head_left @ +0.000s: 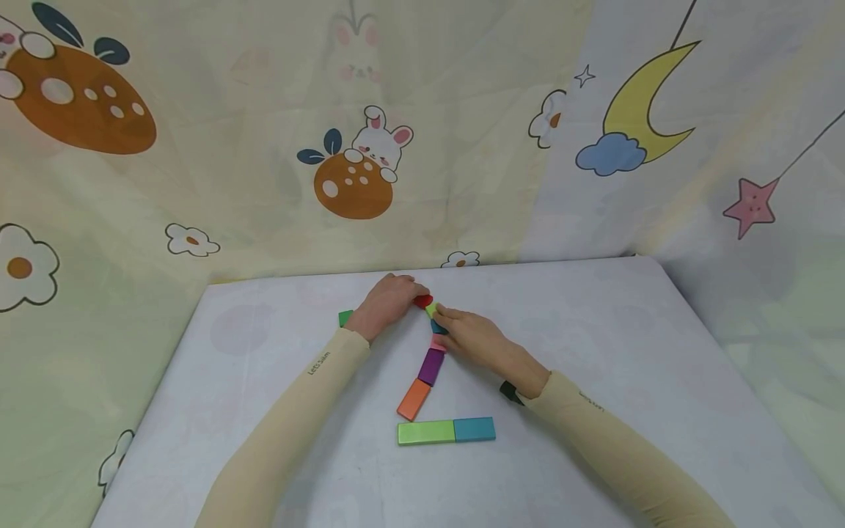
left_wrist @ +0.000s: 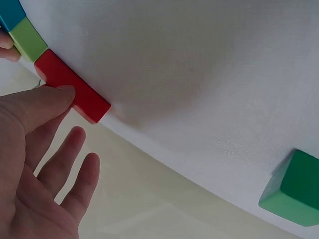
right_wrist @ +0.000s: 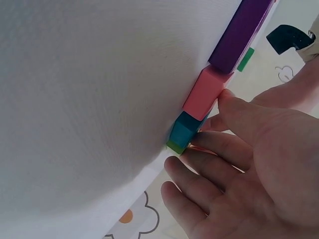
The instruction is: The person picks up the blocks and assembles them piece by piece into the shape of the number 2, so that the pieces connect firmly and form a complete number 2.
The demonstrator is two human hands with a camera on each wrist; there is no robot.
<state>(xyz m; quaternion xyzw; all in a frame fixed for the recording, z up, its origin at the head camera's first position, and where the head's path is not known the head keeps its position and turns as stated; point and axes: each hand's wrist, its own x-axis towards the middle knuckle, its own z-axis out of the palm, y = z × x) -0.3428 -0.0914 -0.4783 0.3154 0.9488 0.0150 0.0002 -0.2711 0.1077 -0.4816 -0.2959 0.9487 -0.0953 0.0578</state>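
My left hand pinches a red block at the far end of a bent line of blocks, its thumb against the block's side. The other left fingers stand apart. My right hand lies along the line's right side with fingers lightly bent. Its thumb touches the pink block, and its fingertips are right at the blue block and the light green block, which meets the red one. Beyond the pink block, the line continues toward me with a purple block and an orange block.
A longer light green block and a teal block lie end to end nearest me. One green block is beside my left wrist. Something dark shows beneath my right wrist. Behind the white table hangs a printed cloth.
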